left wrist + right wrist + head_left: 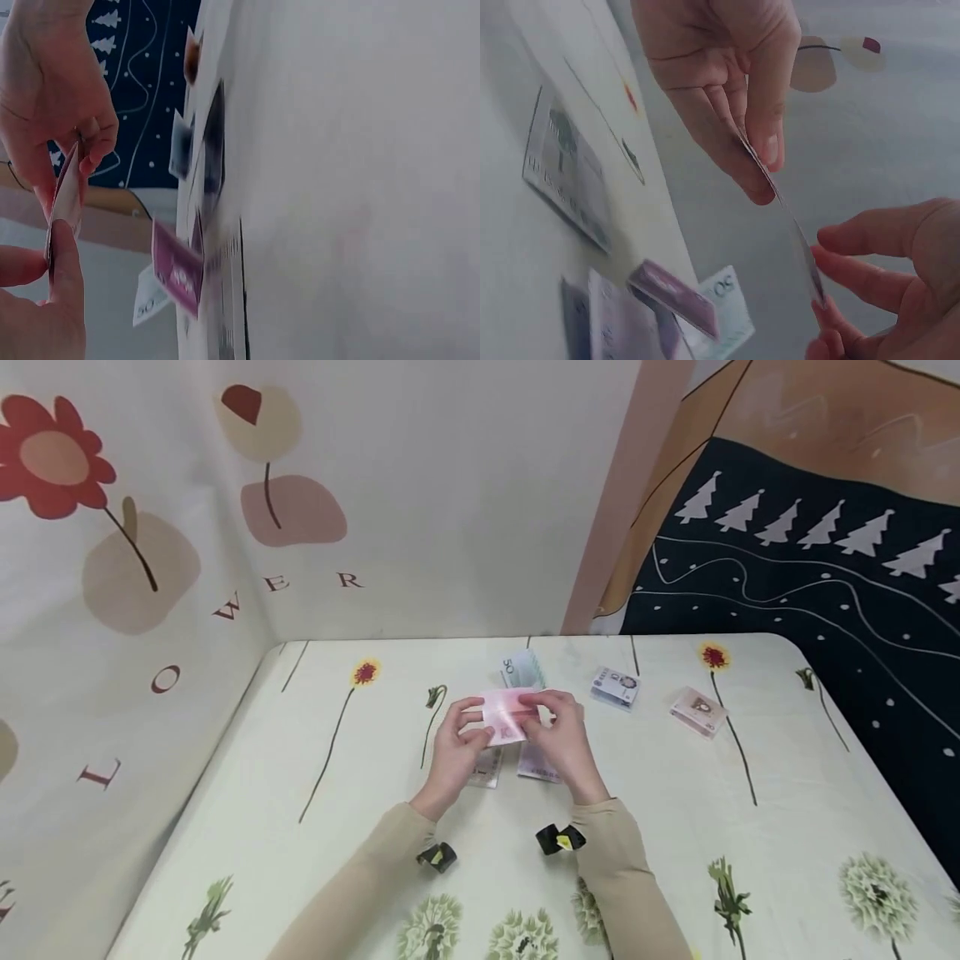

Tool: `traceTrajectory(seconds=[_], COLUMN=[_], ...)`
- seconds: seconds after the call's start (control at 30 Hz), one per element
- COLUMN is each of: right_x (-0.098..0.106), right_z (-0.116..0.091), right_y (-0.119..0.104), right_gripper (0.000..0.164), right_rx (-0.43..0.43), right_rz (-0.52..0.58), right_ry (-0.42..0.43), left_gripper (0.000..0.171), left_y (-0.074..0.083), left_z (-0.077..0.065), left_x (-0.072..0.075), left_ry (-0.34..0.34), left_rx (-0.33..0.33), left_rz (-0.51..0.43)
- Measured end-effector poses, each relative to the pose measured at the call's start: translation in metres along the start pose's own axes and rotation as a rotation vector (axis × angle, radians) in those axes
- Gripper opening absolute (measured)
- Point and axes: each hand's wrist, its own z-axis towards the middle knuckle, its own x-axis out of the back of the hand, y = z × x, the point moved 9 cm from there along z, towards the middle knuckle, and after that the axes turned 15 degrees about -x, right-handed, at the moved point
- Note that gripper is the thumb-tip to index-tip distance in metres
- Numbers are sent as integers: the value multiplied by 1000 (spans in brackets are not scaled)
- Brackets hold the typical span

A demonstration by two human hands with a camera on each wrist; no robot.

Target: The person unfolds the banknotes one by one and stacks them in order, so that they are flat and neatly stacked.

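A pink banknote [504,715] is held up above the table between both hands. My left hand [448,758] pinches its left end, thumb on the near face and fingers behind, as the right wrist view shows. At its right end, my right hand [564,742] holds the note between thumb and fingers. Seen edge-on, the banknote [67,191] looks thin and slightly bent. Below the hands lie a beige-grey banknote [486,770] and a purple banknote [537,763], both partly covered. Just beyond the hands is a green-blue banknote marked 50 [522,668].
Farther right on the table [247,793] lie a stack of blue notes [615,687] and a stack of brownish notes [699,712]. Printed cloth walls [450,510] stand at the back and left. Black bands [561,839] are at both wrists.
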Motion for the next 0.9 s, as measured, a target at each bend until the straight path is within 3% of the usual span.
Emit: traceTrajectory(seconds=[0.13,0.27,0.47,0.73,0.9], right_x=[10,13,4,6,11], right_z=[-4,-6,-9,-16,-19], right_y=[-4,-3,9,24,35], right_gripper=[30,30,33,34,36], right_rx=[41,88,84,38,-48], right_rz=[-153,-198,-89,40,246], right_ry=[55,9,-190,-250,-351], left_gripper=[44,44,49,45,53], left_y=[1,-1,-3,25,13], left_z=[0,-1,-5,-15,-18], left_x=[-15,-27,-44,-56,-69], left_ry=[7,2,-52,-103,-161], left_rx=[-13,-17,-78,-116,-88], left_rz=[-50,-77,-82,-73,-130])
